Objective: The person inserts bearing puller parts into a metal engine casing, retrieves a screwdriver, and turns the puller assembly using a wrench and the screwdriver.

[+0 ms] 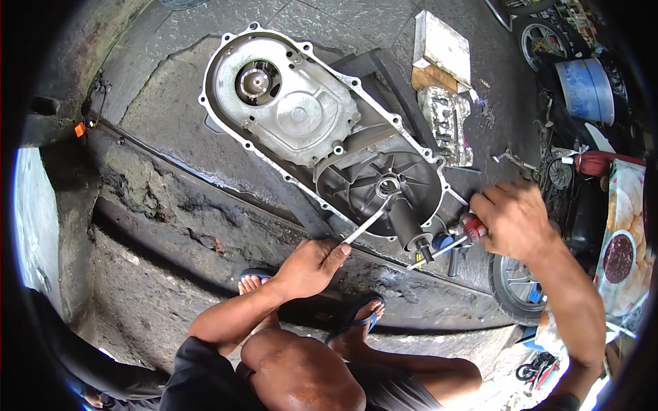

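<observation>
A large silver engine case [301,113] lies open side up on the ground in front of me. A dark grey cylinder [406,222], with a thin rod at its near end, stands in the case's ribbed round chamber beside a bearing ring [388,186]. My left hand [317,266] is closed round a silver wrench [365,226], whose far end reaches the cylinder's base. To the right, my right hand [510,218] grips a screwdriver by its red handle [473,226]. The screwdriver's shaft crosses by the cylinder's near end; whether they touch, I cannot tell.
Beyond the case lie a worn white box [442,48] and a dirty metal engine part [445,123]. A blue bucket [585,89] and wheels [541,42] crowd the right side. A stone ledge edge [205,188] runs between my feet and the case.
</observation>
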Demonstrator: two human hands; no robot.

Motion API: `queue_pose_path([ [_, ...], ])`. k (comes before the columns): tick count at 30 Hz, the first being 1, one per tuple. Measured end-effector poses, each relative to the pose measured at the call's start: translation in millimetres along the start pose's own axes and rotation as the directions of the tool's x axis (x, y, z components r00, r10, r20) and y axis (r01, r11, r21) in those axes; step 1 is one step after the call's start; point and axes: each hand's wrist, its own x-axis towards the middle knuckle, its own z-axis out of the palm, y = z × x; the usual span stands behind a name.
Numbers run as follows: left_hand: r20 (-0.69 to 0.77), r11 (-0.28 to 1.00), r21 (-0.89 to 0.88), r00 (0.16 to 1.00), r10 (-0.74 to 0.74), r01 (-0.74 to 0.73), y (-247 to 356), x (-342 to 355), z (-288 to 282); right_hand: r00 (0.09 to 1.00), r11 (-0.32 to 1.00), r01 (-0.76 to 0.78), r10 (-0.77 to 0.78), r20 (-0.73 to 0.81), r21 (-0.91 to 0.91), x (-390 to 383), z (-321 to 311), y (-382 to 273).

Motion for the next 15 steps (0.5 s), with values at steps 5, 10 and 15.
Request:
queue_pose_path([
  [5,-0.008,0.973,0.195,0.992,0.125,-0.121,25.9,9.1,-43.7,0.922,0.866,-0.354,0.386,-0.023,0.353,-29.8,49.3,-24.8],
  [10,0.180,0.850,0.493,0.978,0.109,-0.185,54.5,20.7,-77.3,0.945,0.841,-0.314,0.235,0.227,0.440,-36.2,50.1,-52.1],
  [15,0.212,0.775,0.625,0.976,-0.054,-0.093,67.1,18.7,-79.1,0.916,0.704,-0.346,0.110,0.386,0.620,-37.2,66.0,-65.2],
])
